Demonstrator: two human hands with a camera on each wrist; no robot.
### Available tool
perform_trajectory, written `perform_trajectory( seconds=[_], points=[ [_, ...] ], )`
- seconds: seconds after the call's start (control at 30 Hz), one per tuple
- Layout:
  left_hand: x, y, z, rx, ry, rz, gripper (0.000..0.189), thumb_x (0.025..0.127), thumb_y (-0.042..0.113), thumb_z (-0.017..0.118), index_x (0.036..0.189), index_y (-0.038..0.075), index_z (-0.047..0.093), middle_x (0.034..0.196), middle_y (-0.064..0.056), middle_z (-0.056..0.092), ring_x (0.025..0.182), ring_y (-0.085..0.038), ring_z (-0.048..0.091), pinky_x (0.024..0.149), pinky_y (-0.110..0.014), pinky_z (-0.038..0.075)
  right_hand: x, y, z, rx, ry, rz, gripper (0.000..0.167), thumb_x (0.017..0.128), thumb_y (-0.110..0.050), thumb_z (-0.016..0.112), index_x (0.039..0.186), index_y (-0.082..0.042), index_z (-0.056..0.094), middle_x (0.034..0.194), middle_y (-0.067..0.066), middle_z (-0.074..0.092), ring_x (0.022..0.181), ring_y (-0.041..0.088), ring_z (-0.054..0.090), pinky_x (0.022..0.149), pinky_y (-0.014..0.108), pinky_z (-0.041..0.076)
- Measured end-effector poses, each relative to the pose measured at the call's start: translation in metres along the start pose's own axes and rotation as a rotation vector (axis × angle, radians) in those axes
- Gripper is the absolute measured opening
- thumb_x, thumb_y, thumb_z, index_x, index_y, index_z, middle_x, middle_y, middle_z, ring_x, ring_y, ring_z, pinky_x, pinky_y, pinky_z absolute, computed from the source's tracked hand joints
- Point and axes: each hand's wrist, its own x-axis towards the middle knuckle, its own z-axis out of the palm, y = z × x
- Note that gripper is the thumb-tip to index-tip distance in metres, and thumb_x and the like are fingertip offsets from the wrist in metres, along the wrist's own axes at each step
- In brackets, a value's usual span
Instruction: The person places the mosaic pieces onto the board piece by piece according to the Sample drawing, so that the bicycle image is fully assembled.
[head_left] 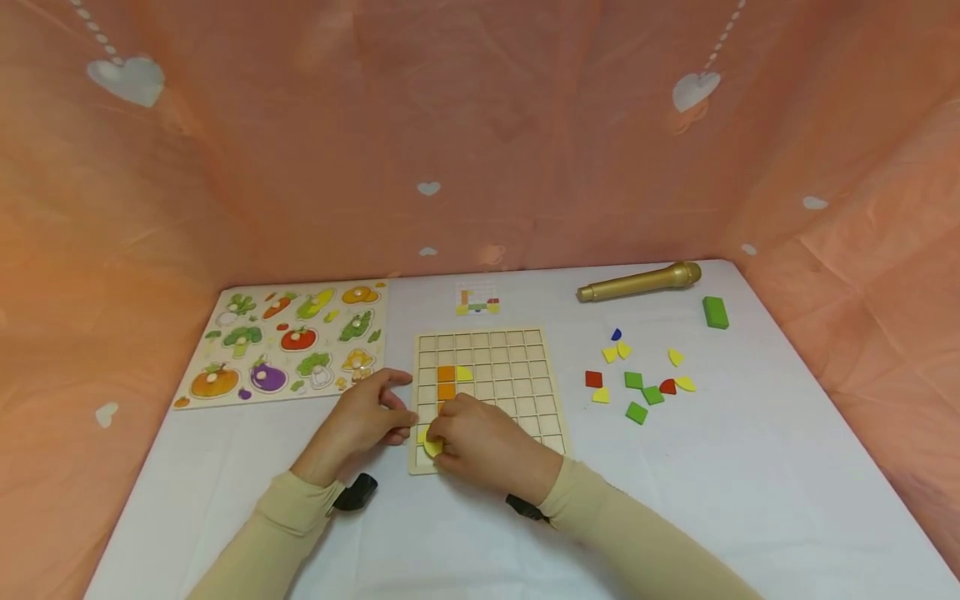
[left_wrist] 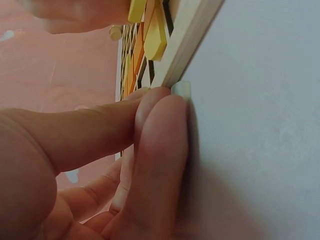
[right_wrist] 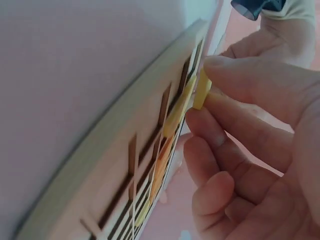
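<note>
My right hand [head_left: 487,437] pinches a yellow quarter-circle tile [right_wrist: 202,90] between thumb and fingertips, just above the near left part of a wooden grid board [head_left: 517,360]. Another yellow tile [right_wrist: 176,114] lies in the grid close by. Orange square tiles [head_left: 446,373] form a column in the board, with a yellow quarter-circle tile [head_left: 464,373] beside the far one; the right hand hides the column's near end. At the board's left edge, my left hand [head_left: 371,417] holds the rim with thumb and fingertips, as the left wrist view shows.
Loose green tiles [head_left: 637,413], red, yellow and blue ones lie right of the board. Behind them are a gold microphone [head_left: 637,283] and a green block [head_left: 716,312]. A pattern card [head_left: 477,298] sits beyond the board; a vegetable puzzle [head_left: 255,354] lies to the left.
</note>
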Motion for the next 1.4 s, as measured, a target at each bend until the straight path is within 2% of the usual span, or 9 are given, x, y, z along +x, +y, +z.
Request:
perform_trajectory(
  seconds=[0.43,0.8,1.4],
  points=[
    [0.0003,0.0014,-0.0006,0.027,-0.007,-0.003,0.062,0.094,0.004,0.081,0.15,0.005,0.054,0.1,-0.014,0.067,0.071,-0.017,0.072,0.067,-0.031,0.068,0.0013,-0.0071,0.008,-0.069,0.026,-0.047,0.006,0.092,-0.018,0.082,0.092,-0.022,0.077,0.087,-0.008,0.063,0.087,0.011,0.054,0.072,0.019,0.047],
    [0.0016,0.0018,-0.0009,0.033,-0.007,-0.012,0.063,0.094,0.006,0.082,0.151,0.007,0.054,0.101,-0.014,0.067,0.072,-0.017,0.072,0.067,-0.029,0.067,0.0029,-0.0077,0.0087,-0.066,0.007,-0.008,0.004,0.092,-0.019,0.081,0.091,-0.021,0.078,0.087,-0.008,0.063,0.086,0.011,0.052,0.07,0.018,0.046],
    [0.0016,0.0025,-0.0013,0.027,-0.014,-0.013,0.064,0.093,0.006,0.083,0.151,0.007,0.054,0.1,-0.014,0.067,0.073,-0.017,0.072,0.068,-0.03,0.068,0.0024,-0.0086,0.0088,-0.052,0.019,0.042,0.006,0.094,-0.018,0.08,0.088,-0.018,0.081,0.081,-0.007,0.061,0.079,0.011,0.049,0.065,0.016,0.042]
  ],
)
